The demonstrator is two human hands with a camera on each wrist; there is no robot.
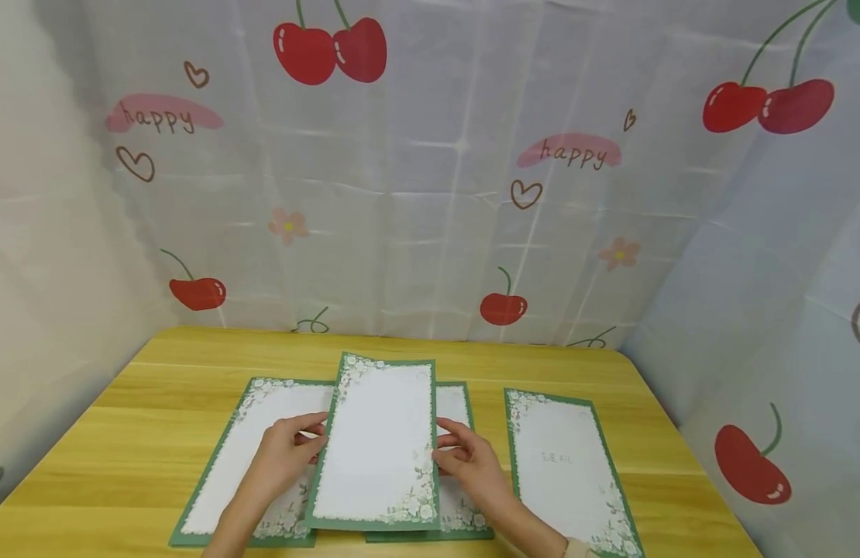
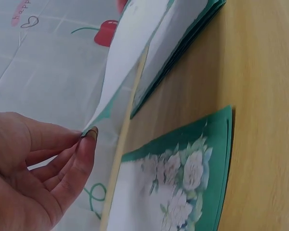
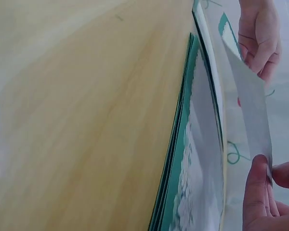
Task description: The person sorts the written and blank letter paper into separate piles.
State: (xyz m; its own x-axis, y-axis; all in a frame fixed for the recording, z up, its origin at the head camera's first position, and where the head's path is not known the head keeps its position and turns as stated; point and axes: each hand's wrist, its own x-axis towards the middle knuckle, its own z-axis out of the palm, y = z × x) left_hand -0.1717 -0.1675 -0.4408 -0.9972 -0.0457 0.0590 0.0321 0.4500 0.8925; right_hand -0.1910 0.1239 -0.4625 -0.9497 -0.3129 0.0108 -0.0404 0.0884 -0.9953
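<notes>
Both hands hold up one sheet of stationery paper (image 1: 376, 442) with a green floral border, raised above the table. My left hand (image 1: 280, 453) pinches its left edge between thumb and fingers, as the left wrist view confirms. On the opposite edge, the thumb and fingers of my right hand (image 1: 474, 467) grip the paper. Beneath the raised sheet lies a stack of similar sheets (image 1: 455, 401), its layered green edges showing in the right wrist view. Another pile of bordered paper (image 1: 238, 449) lies to the left, partly covered by my left hand and forearm.
At the right of the wooden table (image 1: 109, 442) lies a bordered sheet (image 1: 562, 496) with faint handwriting. A white curtain (image 1: 416, 232) printed with cherries, hearts and "happy" hangs behind the table and along its sides.
</notes>
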